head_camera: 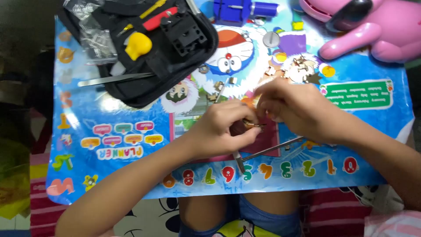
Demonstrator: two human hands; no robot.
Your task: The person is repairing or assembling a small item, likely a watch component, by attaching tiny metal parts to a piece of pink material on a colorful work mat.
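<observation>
Spread across our lap is a glossy cartoon-printed worktop [109,114], bright blue, lying over our knees so the small parts stay on a flat surface close to our eyes. At the far right lies a big pink plastic toy [372,30], pushed out of the way. At the far left a black zip tool case [144,48] lies open, its yellow-handled tool and red tool within reach, with steel tweezers [116,79] just beside its near edge. A heap of small gold metal links [298,66] sits far of our hands. Our left hand [219,129] and right hand [294,105] meet at the middle, fingertips pressed together, pinching a small gold metal piece [252,125] between them, held just above the worktop. A thin steel rod tool [272,149] lies near, under our right wrist
</observation>
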